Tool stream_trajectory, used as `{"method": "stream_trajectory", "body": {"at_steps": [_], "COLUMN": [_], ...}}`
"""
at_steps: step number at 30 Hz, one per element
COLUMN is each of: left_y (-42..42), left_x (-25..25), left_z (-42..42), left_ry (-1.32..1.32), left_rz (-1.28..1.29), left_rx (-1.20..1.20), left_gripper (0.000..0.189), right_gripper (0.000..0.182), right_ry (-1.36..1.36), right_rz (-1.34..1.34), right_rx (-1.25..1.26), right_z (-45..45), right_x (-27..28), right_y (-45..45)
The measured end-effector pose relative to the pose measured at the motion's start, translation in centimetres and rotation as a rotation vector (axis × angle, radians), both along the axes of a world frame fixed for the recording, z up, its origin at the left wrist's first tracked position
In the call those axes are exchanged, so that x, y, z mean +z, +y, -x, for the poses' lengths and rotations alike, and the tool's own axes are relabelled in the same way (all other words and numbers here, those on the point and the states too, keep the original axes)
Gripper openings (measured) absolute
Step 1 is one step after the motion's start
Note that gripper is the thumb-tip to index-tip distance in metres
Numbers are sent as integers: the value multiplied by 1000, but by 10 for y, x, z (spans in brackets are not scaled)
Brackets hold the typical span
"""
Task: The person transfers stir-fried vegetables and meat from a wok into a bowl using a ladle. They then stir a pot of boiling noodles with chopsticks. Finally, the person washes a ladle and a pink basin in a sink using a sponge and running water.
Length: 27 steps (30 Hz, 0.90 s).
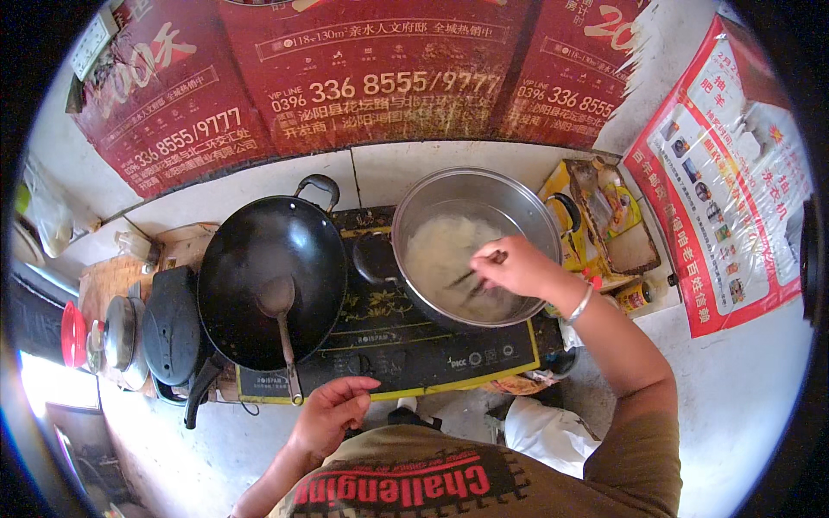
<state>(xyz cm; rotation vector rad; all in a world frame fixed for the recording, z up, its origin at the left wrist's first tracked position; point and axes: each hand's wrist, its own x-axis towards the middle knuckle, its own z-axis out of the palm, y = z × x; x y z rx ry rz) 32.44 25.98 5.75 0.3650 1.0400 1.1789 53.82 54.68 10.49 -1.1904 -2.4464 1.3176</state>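
Observation:
My right hand (518, 267) reaches over a stainless steel pot (447, 190) and grips dark chopsticks (462, 279). Their lower ends dip into cloudy liquid with a pale mass of food (431, 249) in it, possibly noodles. Left of the pot sits a black wok (227, 259) with a metal ladle (289, 343) lying in it, its handle sticking out over the front rim. My left hand (333, 411) hovers in front of the stove edge, near the ladle's handle end, holding nothing, with fingers loosely bent and thumb apart.
Both pans stand on a black glass cooktop (414, 362) with yellow trim. The wok's long handle (202, 392) juts forward. Further left are a dark lidded appliance (170, 324) and a red bowl (73, 333). A worn carton (631, 249) with packets and a bottle (635, 296) stand right.

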Motion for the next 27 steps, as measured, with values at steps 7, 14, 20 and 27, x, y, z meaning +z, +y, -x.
{"method": "stream_trajectory", "body": {"at_steps": [7,14,20,27], "left_y": [3,1,-4,-2], "left_x": [5,2,3,6], "left_z": [-1,-1,3,-2], "left_ry": [14,2,4,30], "left_rz": [33,13,17,13], "left_rx": [-7,4,22,-12], "left_gripper": [27,27,27,27], "right_gripper": [23,23,21,24], "right_ry": [-200,177,-163,214], "right_rz": [-530,-277,-307,166], "right_rx": [-121,10,-127,-36], "right_z": [-13,7,-9,-3], "right_x": [-20,-38,-17,-21], "right_y": [42,25,36,7]}}
